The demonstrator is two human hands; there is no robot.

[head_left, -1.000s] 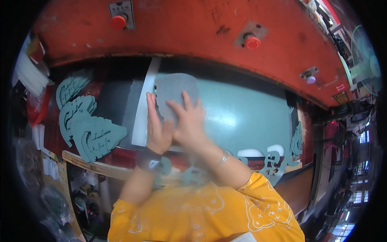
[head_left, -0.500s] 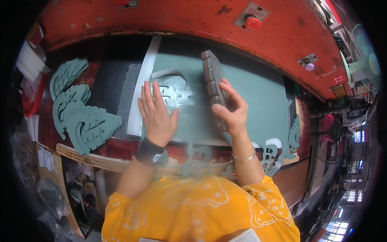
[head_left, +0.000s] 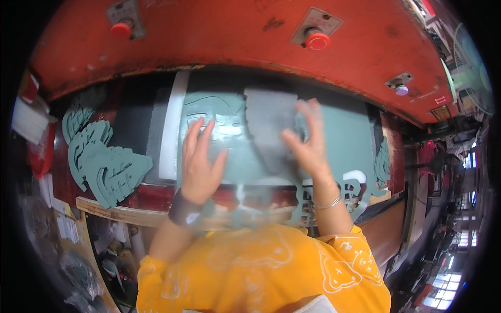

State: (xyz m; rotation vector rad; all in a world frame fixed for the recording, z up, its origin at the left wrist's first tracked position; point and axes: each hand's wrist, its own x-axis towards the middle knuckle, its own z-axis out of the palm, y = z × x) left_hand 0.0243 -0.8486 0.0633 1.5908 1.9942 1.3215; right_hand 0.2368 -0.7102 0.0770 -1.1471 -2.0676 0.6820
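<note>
one grey die block (head_left: 271,125) gripped by right hand (head_left: 308,148); left hand (head_left: 201,161) flat, fingers spread, on one green sheet (head_left: 339,141).

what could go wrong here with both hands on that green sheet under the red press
Both the left hand and the right hand are on the green sheet under the red press, so they could get caught if it came down. The grey block in the right hand's grip looks blurred, as if moving, and could slip. The cut pieces stacked at the left edge could slide off.
</note>
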